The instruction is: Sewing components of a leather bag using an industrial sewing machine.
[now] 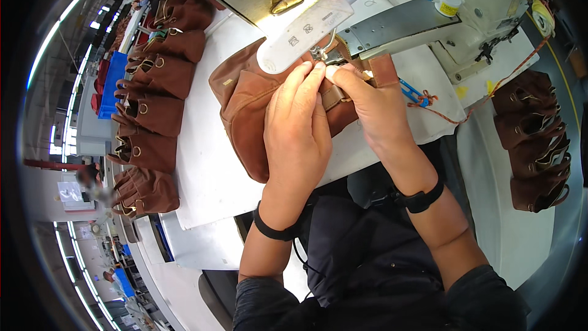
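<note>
Upper middle of frame, both hands on a brown bag [243,138] at a sewing machine [401,27].
Left hand [298,125]: fingers nearly straight, close together, laid flat along bag top, tips just beside the metal presser foot [323,55]; not closed round anything. Right hand [372,101]: thumb extended toward the foot, other fingers mostly hidden, so can't tell how far closed or whether gripping; just beside a brown flap [384,71]. Bag sits on white surface [205,168], centre to upper centre, tilted, part under machine head. Blue snips [416,94] on cord, right of right hand. Row of brown bags [157,112] at left, more bags [531,113] far right.
</note>
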### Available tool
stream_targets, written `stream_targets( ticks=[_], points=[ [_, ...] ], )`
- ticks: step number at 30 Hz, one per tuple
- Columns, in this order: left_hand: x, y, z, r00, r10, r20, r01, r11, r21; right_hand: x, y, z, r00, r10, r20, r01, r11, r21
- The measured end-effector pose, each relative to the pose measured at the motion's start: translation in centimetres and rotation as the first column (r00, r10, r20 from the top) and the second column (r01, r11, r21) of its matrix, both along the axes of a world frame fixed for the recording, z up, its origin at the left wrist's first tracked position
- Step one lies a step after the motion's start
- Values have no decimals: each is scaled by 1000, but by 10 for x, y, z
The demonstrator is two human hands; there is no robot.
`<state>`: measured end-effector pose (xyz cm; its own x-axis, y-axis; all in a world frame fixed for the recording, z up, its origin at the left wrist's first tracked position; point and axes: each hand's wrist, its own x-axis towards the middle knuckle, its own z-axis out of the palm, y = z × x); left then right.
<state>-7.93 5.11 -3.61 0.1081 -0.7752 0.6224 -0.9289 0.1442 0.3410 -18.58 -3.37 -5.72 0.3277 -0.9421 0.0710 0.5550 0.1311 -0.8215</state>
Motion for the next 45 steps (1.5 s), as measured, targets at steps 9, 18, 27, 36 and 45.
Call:
stream_targets(
  ticks=[9, 18, 27, 36, 45],
  points=[
    [-12, -14, 6, 829, 12, -558, -8, 1000, 9, 2, -3, -10, 1000, 3, 26, -4, 1000, 23],
    [-5, -31, 20, 479, 25, -877, 46, 998, 53, 5, -1, -14, 1000, -20, -24, 19, 999, -28],
    [-13, -2, 2, 972, 16, -236, -21, 1000, -21, -9, 2, -8, 987, 159, -31, -157, 986, 48],
    [-13, 0, -1, 987, -9, -162, -1, 998, -64, -3, 3, 0, 999, 38, 26, -39, 999, 37],
    [-2, -6, -1, 993, -31, -115, 23, 997, -67, 2, 0, 3, 992, 55, 116, -69, 990, 121]
  ],
)
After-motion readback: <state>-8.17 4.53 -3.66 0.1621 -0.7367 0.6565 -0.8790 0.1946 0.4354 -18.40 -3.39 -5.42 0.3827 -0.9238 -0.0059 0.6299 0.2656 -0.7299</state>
